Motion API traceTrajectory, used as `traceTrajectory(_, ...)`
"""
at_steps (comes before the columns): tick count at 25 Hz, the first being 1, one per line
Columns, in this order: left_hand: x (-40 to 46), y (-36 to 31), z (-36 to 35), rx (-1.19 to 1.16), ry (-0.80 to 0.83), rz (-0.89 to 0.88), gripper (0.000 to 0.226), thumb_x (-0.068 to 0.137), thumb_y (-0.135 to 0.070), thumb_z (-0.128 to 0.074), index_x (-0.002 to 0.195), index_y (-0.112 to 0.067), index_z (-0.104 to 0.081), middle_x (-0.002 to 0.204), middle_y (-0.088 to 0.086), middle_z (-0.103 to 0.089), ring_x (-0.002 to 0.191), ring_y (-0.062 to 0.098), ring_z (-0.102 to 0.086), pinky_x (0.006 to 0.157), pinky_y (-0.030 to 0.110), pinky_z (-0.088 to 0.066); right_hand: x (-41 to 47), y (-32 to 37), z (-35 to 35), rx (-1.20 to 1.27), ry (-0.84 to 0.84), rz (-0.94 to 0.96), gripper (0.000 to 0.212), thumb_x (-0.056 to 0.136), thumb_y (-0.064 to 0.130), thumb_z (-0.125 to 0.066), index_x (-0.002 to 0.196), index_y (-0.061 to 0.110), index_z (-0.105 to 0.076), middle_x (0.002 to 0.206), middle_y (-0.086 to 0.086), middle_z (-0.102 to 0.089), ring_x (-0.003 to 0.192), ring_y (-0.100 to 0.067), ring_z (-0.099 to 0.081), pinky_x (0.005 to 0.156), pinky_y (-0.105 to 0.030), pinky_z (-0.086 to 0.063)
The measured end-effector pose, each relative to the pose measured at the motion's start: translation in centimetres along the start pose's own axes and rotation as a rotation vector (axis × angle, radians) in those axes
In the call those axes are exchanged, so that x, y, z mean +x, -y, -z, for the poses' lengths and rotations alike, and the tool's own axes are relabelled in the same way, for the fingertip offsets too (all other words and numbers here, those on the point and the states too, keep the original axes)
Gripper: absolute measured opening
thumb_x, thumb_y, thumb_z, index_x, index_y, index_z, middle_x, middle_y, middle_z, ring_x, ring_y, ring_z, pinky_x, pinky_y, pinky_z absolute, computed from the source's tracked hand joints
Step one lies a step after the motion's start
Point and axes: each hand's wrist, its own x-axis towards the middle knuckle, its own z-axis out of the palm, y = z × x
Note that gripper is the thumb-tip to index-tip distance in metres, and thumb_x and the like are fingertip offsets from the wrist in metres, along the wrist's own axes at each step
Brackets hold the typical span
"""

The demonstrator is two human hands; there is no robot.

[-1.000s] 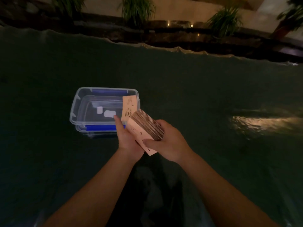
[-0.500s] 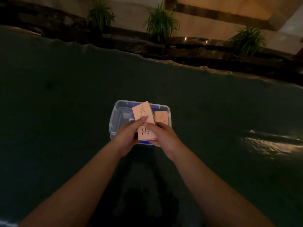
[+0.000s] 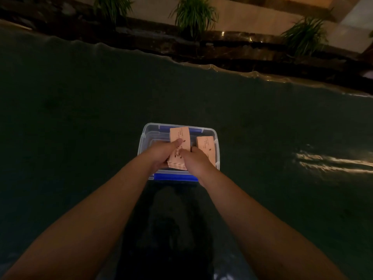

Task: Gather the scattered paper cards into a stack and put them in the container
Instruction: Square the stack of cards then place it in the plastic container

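Head view looks down on a clear container [image 3: 144, 138] with blue clips, set on a dark table [image 3: 80, 118]. Over the container's middle, the left hand [image 3: 161, 153] and right hand [image 3: 194, 161] both clasp a stack of paper cards [image 3: 180, 138], thumbs pressed on its top face. A second card pile [image 3: 206, 147] sits inside the container, against its right wall, just beside the right hand.

Both hands, left hand [image 3: 161, 153] and right hand [image 3: 193, 160], grip a card stack [image 3: 180, 146] (pale pink) over the container [image 3: 145, 136].
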Motion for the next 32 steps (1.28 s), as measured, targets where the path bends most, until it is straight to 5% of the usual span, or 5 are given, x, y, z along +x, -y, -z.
traceTrajectory(9, 1.8, 0.3, -1.7, 0.088, -0.023, 0.058, 0.031, 0.104, -0.036, -0.061, 0.131, -0.02, -0.063, 0.114, 0.007, -0.075, 0.101, 0.026, -0.072, 0.096, 0.048, -0.058, 4.2, 0.4, -1.4, -0.259, -0.126, -0.202, 0.024, 0.101, 0.031, -0.057, 0.12, 0.017, -0.06, 0.078, -0.001, -0.052, 0.067, -0.018, -0.051, 0.059, -0.029, -0.038)
traceTrajectory(19, 2.8, 0.9, -1.8, 0.184, -0.024, 0.057, 0.035, 0.103, -0.046, -0.058, 0.125, -0.019, -0.066, 0.109, 0.006, -0.076, 0.101, 0.026, -0.072, 0.093, 0.047, -0.059, 3.5, -0.6, -1.9, -0.489, -0.264, 0.047, 0.01, 0.101, 0.031, -0.059, 0.103, 0.022, -0.062, 0.07, 0.008, -0.044, 0.058, -0.007, -0.036, 0.07, -0.031, -0.038)
traceTrajectory(22, 2.8, 1.0, -1.9, 0.207, -0.044, 0.039, 0.037, 0.104, -0.046, -0.056, 0.127, -0.018, -0.065, 0.112, 0.008, -0.075, 0.104, 0.028, -0.072, 0.097, 0.049, -0.057, 2.9, -0.3, -1.7, -0.51, -0.286, 0.088, 0.019, 0.102, 0.029, -0.058, 0.115, 0.017, -0.066, 0.073, 0.008, -0.05, 0.062, -0.007, -0.044, 0.073, -0.032, -0.043)
traceTrajectory(25, 2.6, 0.7, -2.2, 0.243, -0.073, 0.042, 0.041, 0.105, -0.045, -0.055, 0.13, -0.014, -0.064, 0.12, 0.012, -0.074, 0.112, 0.032, -0.07, 0.106, 0.054, -0.052, 1.9, 0.0, -1.5, -0.652, -0.264, 0.144, 0.024, 0.101, 0.018, -0.06, 0.124, 0.013, -0.064, 0.104, -0.007, -0.069, 0.098, -0.026, -0.067, 0.092, -0.042, -0.053)
traceTrajectory(32, 2.0, -0.5, -3.6, 0.426, -0.123, 0.099, 0.036, 0.107, -0.035, -0.054, 0.129, -0.007, -0.063, 0.129, 0.018, -0.07, 0.119, 0.032, -0.066, 0.112, 0.049, -0.048, 2.2, 0.3, -1.8, -0.806, -0.215, 0.123, 0.038, 0.093, 0.012, -0.07, 0.13, 0.014, -0.061, 0.123, -0.011, -0.067, 0.117, -0.03, -0.063, 0.103, -0.048, -0.047)
